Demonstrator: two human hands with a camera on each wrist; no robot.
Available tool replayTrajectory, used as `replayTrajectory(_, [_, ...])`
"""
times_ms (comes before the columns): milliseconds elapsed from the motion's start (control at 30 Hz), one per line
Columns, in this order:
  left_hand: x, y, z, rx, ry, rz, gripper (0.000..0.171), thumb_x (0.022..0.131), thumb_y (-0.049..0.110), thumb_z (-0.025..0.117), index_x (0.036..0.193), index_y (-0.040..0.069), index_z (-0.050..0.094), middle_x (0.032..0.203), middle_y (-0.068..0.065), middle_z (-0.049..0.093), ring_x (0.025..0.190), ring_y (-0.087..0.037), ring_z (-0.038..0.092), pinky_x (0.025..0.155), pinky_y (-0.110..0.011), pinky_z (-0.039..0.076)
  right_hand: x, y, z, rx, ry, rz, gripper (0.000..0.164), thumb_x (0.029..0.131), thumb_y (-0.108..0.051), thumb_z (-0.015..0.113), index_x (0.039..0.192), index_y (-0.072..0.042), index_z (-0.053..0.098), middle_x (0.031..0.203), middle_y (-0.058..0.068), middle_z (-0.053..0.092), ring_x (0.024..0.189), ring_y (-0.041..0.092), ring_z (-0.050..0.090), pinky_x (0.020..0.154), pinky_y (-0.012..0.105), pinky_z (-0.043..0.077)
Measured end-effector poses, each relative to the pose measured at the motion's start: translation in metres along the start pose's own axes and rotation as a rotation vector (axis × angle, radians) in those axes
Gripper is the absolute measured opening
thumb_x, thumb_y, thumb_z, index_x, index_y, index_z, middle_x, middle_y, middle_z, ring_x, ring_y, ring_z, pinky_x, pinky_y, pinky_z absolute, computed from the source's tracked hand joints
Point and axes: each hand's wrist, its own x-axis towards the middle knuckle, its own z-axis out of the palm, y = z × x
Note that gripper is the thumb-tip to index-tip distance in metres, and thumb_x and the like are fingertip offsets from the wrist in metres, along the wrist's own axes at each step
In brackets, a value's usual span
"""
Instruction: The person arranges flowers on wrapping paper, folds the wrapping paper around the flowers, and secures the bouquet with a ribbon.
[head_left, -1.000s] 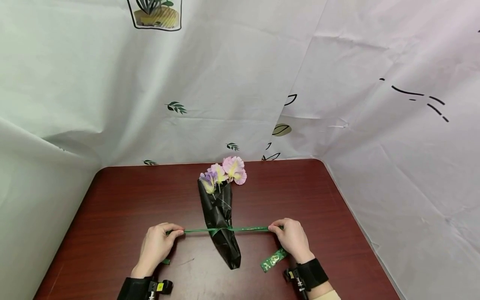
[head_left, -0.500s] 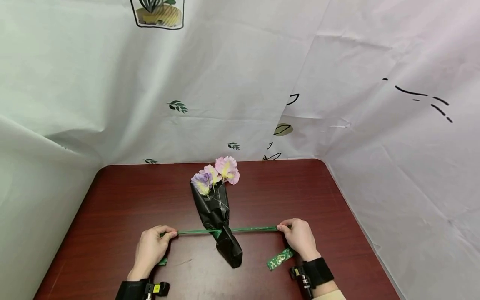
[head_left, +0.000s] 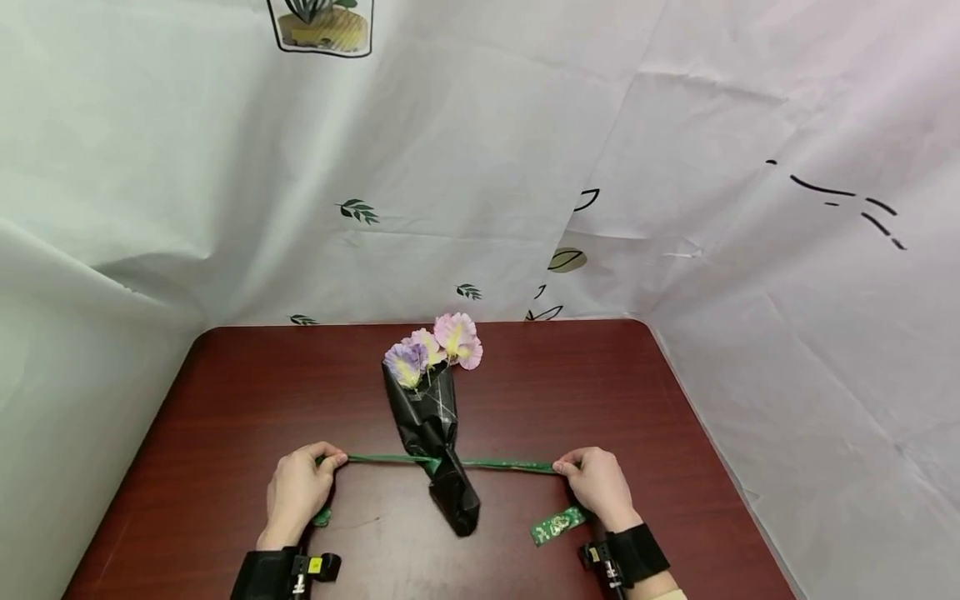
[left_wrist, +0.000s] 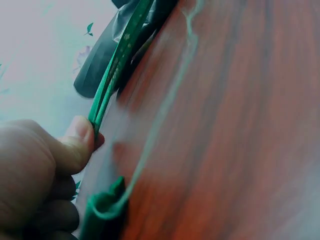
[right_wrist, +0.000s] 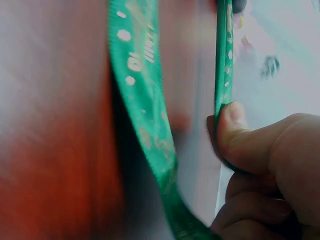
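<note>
A small bouquet lies on the table, its pink and purple flowers showing above black wrapping paper. Green ribbon with a pale print passes round the lower part of the wrapping, which is cinched there. My left hand pinches one side of the ribbon between thumb and finger. On the other side, my right hand pinches the ribbon likewise. Both stretches look nearly straight. Below the right hand hangs a loose ribbon tail; another green end shows under the left fingers.
The dark red-brown table has rounded far corners. White printed cloth hangs behind it and along both sides. Each wrist wears a black strap with a small camera, the left camera and right camera near the table.
My hands have drawn farther apart, pulling the ribbon outward. The wrapping has narrowed at the ribbon, and the flower end has swung slightly left.
</note>
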Motion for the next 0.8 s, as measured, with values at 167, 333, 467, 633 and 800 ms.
replayTrajectory(167, [0.007, 0.003, -0.001, 0.036, 0.031, 0.038, 0.012, 0.107, 0.021, 0.078, 0.105, 0.010, 0.083, 0.107, -0.015, 0.079, 0.069, -0.024, 0.063, 0.060, -0.039, 0.043, -0.014, -0.006, -0.005, 0.036, -0.185, -0.072, 0.009, 0.102, -0.022, 0.082, 0.095, -0.018, 0.086, 0.087, -0.008, 0.075, 0.067, 0.011, 0.061, 0.064, 0.034, 0.046])
replayTrajectory(333, [0.014, 0.015, 0.000, 0.026, 0.029, 0.142, 0.015, 0.109, 0.017, 0.073, 0.116, 0.006, 0.080, 0.119, -0.020, 0.076, 0.096, -0.039, 0.069, 0.076, -0.052, 0.053, -0.024, -0.011, -0.011, 0.059, -0.298, -0.182, 0.009, 0.106, -0.029, 0.078, 0.101, -0.024, 0.084, 0.103, -0.008, 0.073, 0.086, 0.014, 0.066, 0.075, 0.037, 0.050])
replayTrajectory(467, [0.013, 0.026, 0.002, 0.019, 0.043, 0.266, 0.029, 0.103, 0.010, 0.077, 0.131, 0.002, 0.076, 0.142, -0.025, 0.069, 0.137, -0.051, 0.057, 0.105, -0.073, 0.046, -0.025, -0.020, -0.008, 0.077, -0.324, -0.231, 0.025, 0.109, -0.039, 0.074, 0.121, -0.019, 0.081, 0.122, 0.000, 0.070, 0.114, 0.026, 0.068, 0.099, 0.050, 0.055])
replayTrajectory(633, [0.006, 0.038, 0.012, 0.041, -0.029, 0.421, 0.049, 0.092, 0.013, 0.092, 0.137, 0.002, 0.074, 0.136, -0.021, 0.073, 0.142, -0.051, 0.056, 0.113, -0.077, 0.041, -0.019, -0.037, 0.006, 0.004, -0.249, -0.261, 0.048, 0.103, -0.040, 0.083, 0.140, -0.009, 0.074, 0.135, 0.010, 0.069, 0.131, 0.039, 0.063, 0.109, 0.060, 0.051])
replayTrajectory(800, [-0.003, 0.044, 0.017, 0.156, -0.103, 0.449, 0.029, 0.090, 0.016, 0.096, 0.115, 0.013, 0.081, 0.105, -0.006, 0.077, 0.110, -0.035, 0.069, 0.094, -0.062, 0.054, -0.010, -0.051, 0.028, -0.145, -0.152, -0.331, 0.034, 0.098, -0.034, 0.089, 0.124, -0.014, 0.081, 0.120, 0.005, 0.070, 0.123, 0.038, 0.064, 0.098, 0.063, 0.053])
